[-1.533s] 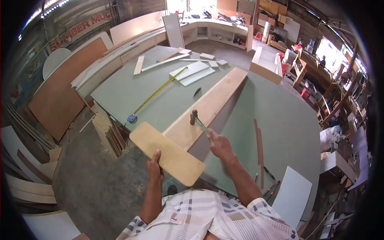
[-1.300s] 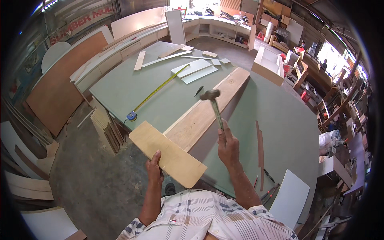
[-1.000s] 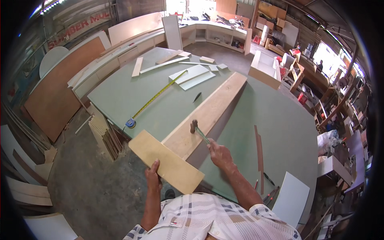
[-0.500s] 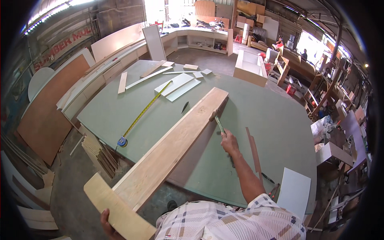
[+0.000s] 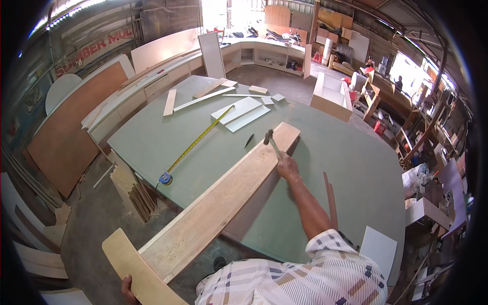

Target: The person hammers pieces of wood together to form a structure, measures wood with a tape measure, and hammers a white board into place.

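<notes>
My right hand [image 5: 288,166] is wrapped round the handle of a hammer [image 5: 268,138], whose head is over the far end of a long wooden box-like piece [image 5: 218,203]. Whether the head touches the wood I cannot tell. The long piece lies slantwise, its far end over the green table and its near end past the edge. A pale plywood panel [image 5: 134,267] crosses that near end. My left hand [image 5: 128,291] grips the panel's outer edge, its fingers partly hidden.
The green tabletop [image 5: 345,168] bears an extended tape measure [image 5: 166,178], a dark pen-like object [image 5: 249,140], white panels [image 5: 239,112], wood strips and a brown strip [image 5: 331,201]. A white board [image 5: 377,254] lies at the right edge. Stacked wood slats [image 5: 133,190] stand at left.
The hammer and my right hand have moved from beside the long piece's right edge to over its far end. The view has shifted a little. My left hand stays on the panel.
</notes>
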The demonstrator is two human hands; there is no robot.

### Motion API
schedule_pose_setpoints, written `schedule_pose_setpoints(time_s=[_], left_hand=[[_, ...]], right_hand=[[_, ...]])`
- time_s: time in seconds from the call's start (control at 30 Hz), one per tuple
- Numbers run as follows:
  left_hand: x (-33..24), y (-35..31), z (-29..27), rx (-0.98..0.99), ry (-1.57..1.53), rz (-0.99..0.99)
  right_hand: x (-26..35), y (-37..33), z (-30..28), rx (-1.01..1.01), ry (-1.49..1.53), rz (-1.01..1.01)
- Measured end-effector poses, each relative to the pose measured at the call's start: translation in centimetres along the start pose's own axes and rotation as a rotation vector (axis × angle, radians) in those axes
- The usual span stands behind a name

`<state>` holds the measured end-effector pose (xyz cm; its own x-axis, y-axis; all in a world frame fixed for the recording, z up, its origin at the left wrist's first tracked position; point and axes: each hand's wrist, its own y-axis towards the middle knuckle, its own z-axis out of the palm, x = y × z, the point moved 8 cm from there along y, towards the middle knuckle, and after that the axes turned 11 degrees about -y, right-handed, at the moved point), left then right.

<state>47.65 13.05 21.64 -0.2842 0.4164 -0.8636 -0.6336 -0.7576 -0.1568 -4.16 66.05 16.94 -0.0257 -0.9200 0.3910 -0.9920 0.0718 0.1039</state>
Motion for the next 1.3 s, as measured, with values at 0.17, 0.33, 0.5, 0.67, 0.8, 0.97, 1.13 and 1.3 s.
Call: schedule_pose_setpoints(time_s=[0.17, 0.33, 0.5, 0.67, 0.8, 0.97, 1.13, 1.3], left_hand=[[-0.2, 0.7, -0.2, -0.019, 0.028, 0.016], [0.0, 2.7, 0.3, 0.008, 0.057, -0.003], [0.7, 5.6, 2.3, 0.058, 0.112, -0.003], [2.2, 9.6, 6.1, 0.175, 0.189, -0.014], [4.2, 12.5, 11.3, 0.319, 0.252, -0.035], [8.1, 13.9, 18.8, 0.490, 0.304, -0.063], [10.8, 11.8, 23.5, 0.554, 0.247, 0.013], [17.0, 5.0, 30.2, 0.695, 0.292, 0.061]], right_hand=[[2.8, -2.6, -3.8, -0.273, 0.281, 0.059], [-1.5, 0.4, 3.6, -0.055, 0.026, 0.022], [-4.9, -8.6, 7.9, -0.043, 0.762, 0.496], [-5.1, -19.0, 16.7, 0.062, 1.178, 0.677], [-5.9, -24.2, 17.8, 0.173, 1.119, 0.738], [-11.3, -26.6, 4.3, -0.398, 0.028, 0.307], [-18.5, -28.7, -0.5, -0.344, -0.529, 0.193], [-25.7, -29.7, 0.1, -0.184, -0.635, 0.120]])
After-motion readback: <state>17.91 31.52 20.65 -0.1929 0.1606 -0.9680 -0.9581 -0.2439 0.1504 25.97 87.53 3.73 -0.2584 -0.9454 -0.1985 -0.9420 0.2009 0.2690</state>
